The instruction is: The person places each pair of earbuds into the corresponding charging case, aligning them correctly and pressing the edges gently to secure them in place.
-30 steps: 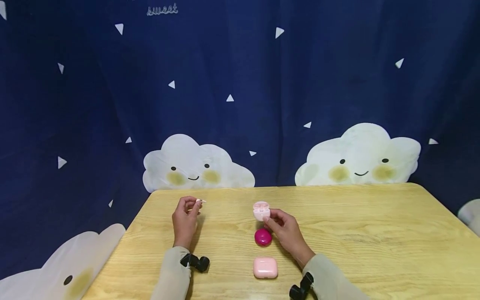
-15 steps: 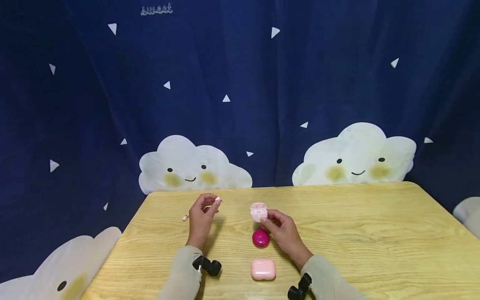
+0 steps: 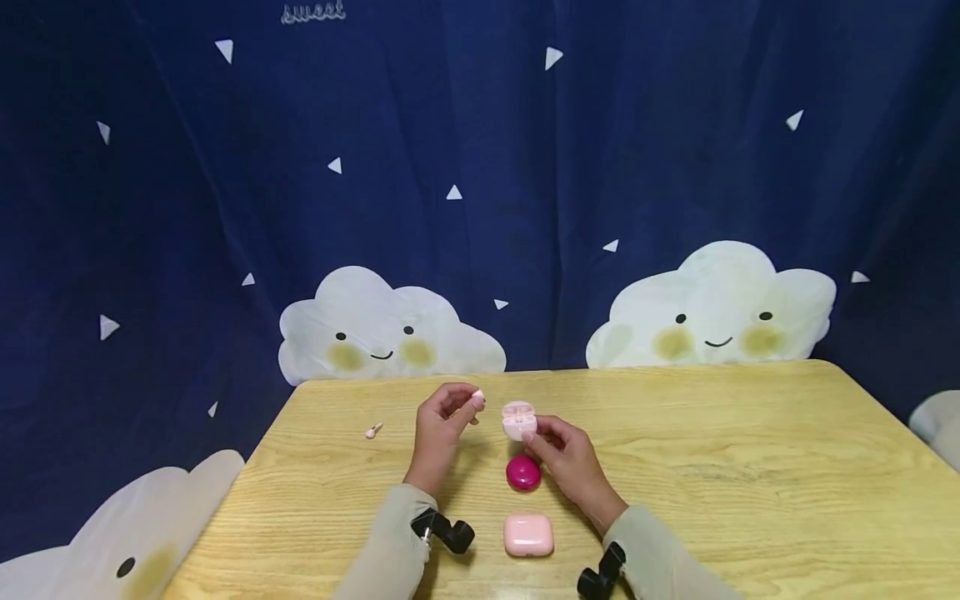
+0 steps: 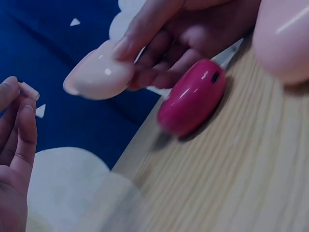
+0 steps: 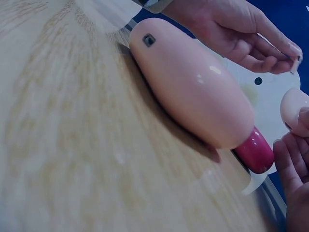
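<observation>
My left hand point(image 3: 438, 433) pinches a small pale pink earbud point(image 3: 478, 397) between thumb and fingertips, just left of the open charging case. That pale pink earbud case point(image 3: 518, 423), lid raised, is held up by my right hand point(image 3: 576, 467), thumb at its front. In the left wrist view the case point(image 4: 104, 72) shows its rounded glossy shell. A second earbud point(image 3: 372, 432) lies on the table to the left of my left hand. Below the raised case sits a closed magenta case point(image 3: 523, 472), close to my right fingers.
Nearer to me on the wooden table point(image 3: 712, 467) rests a closed pink rounded case point(image 3: 528, 535), between my forearms. A dark blue curtain point(image 3: 525, 150) with printed clouds hangs behind the table's far edge.
My left hand has moved right with its earbud, toward the open case. The other earbud, hidden behind that hand at first, now shows on the table. My right hand stays nearly still.
</observation>
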Demonstrator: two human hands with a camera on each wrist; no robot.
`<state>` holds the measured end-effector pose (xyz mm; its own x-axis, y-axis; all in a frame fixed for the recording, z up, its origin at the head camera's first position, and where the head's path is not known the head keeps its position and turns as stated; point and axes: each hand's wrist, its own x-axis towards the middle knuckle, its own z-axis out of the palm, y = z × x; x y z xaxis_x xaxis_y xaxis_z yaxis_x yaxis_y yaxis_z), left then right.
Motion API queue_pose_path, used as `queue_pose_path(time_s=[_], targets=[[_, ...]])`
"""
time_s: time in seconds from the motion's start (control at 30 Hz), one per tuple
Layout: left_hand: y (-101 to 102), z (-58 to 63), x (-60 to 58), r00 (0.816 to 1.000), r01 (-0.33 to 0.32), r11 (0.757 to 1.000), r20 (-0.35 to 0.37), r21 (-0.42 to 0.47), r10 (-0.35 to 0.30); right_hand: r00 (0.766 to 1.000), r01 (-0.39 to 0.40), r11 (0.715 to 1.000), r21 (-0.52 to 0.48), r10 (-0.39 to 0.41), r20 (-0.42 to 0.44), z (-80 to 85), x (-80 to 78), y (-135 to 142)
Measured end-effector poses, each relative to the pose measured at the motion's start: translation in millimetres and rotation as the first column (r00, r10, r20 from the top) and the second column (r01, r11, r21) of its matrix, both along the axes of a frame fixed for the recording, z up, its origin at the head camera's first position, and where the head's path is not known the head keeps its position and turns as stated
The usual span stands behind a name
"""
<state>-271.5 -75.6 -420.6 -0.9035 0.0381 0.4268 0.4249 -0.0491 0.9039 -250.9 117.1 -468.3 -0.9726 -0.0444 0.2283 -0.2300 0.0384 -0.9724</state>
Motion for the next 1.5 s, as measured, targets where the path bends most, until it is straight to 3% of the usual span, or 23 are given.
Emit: queue_pose_path(time_s=[0.1, 0.33, 0.63, 0.9, 1.17, 1.5], targets=[[7, -2.4, -0.1, 1.0, 0.02, 1.0, 0.01, 0.001, -0.02, 1.0, 0.012, 1.0, 0.003, -0.012, -0.017, -3.8, -1.5, 0], [16, 0.1, 4.7, 0.998, 0.031, 0.998, 0.054, -0.058, -0.028, 0.999, -0.021, 1.0, -0.002, 0.021, 0.026, 19.3, 12.6, -2], [19, -3.8, 2.5, 0.996, 0.068, 0.987, 0.065, -0.148, -0.059, 1.0, -0.007, 1.0, 0.017, 0.006, 0.014, 20.5, 13.5, -1], [17, -6.8, 2.0, 0.997, 0.067, 0.99, 0.034, -0.124, -0.063, 1.0, -0.028, 0.999, 0.02, 0.028, 0.002, 19.9, 13.6, -2], [20, -5.9, 1.4, 0.992, 0.124, 0.987, 0.022, -0.104, -0.122, 1.0, 0.002, 0.999, 0.054, -0.001, -0.014, 22.6, 12.8, -1], [21, -0.6, 6.6, 0.998, 0.06, 0.983, -0.027, -0.172, -0.065, 1.0, -0.006, 0.998, 0.058, 0.006, -0.002, 22.7, 13.1, -1]])
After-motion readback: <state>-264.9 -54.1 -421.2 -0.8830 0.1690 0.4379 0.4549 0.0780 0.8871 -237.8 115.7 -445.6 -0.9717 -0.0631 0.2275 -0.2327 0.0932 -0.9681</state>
